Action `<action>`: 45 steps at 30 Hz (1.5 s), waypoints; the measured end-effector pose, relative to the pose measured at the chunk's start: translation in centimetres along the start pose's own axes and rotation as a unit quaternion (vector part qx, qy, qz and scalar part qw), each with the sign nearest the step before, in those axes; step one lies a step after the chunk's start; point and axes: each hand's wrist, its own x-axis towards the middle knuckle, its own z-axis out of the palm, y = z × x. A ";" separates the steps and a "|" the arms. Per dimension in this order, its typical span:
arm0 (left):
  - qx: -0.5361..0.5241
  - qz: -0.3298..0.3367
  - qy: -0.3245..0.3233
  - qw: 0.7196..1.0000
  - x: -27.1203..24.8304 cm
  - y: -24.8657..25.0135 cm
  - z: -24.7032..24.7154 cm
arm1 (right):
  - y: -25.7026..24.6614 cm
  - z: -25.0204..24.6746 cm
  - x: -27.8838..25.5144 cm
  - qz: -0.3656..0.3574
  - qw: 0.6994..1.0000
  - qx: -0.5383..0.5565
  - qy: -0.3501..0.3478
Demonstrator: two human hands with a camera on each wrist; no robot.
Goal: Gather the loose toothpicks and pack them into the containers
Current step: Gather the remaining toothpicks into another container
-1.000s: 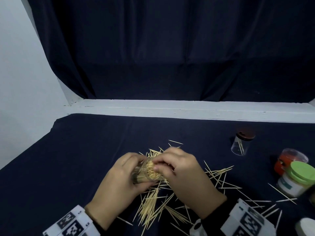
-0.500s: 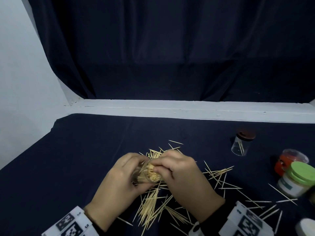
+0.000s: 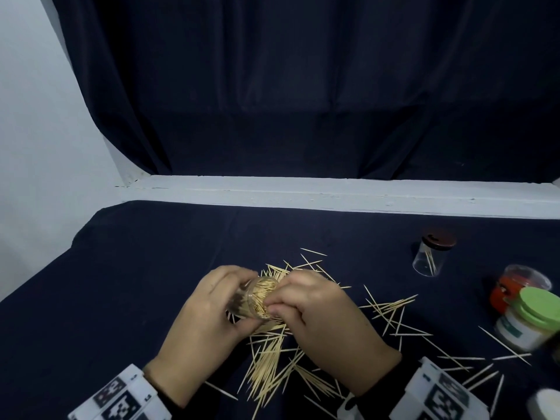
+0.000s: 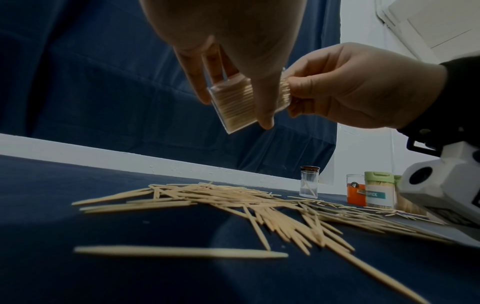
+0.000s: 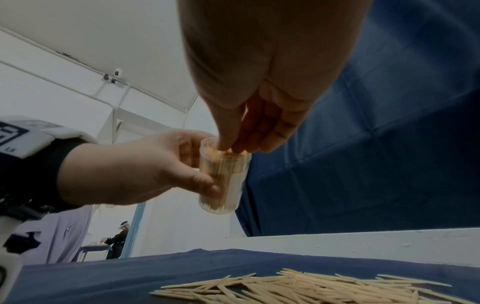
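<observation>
Dark tablecloth (image 3: 151, 283), left hand (image 3: 206, 322) gripping toothpick jar (image 3: 257, 297), right hand (image 3: 324, 325) fingertips pinched at its mouth.

Clear, glossy plastic container (image 4: 235, 102) packed with pale, matt wooden toothpicks; loose toothpicks (image 3: 272, 368) of the same bare wood lie on a matt navy cloth (image 3: 145, 283) — soft, faintly creased. Small clear jar (image 3: 428, 262) with a dark reddish-brown cap; green-lidded container (image 3: 528, 319) — smooth plastic lid, paper-like label. Backdrop: dark draped fabric (image 3: 303, 86), matt.
</observation>
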 end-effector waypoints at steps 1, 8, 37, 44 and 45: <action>0.002 0.003 0.001 1.000 0.0 0.0 0.0 | 0.0 0.0 0.0 0.003 1.000 -0.010 0.017; 0.001 0.007 0.011 1.000 0.0 0.2 -0.2 | -0.6 0.0 0.0 0.011 0.999 0.016 0.041; 0.059 -0.114 0.051 0.990 -0.4 -0.8 -2.8 | 0.7 -0.7 -1.3 0.105 0.825 -0.260 -0.491; 0.047 -0.120 0.055 0.990 -0.4 -0.5 -2.6 | 1.1 1.1 0.4 0.013 0.820 -0.226 -0.525; 0.048 -0.120 0.056 0.990 -0.4 -0.5 -2.6 | 1.1 1.4 0.8 -0.009 0.823 -0.225 -0.522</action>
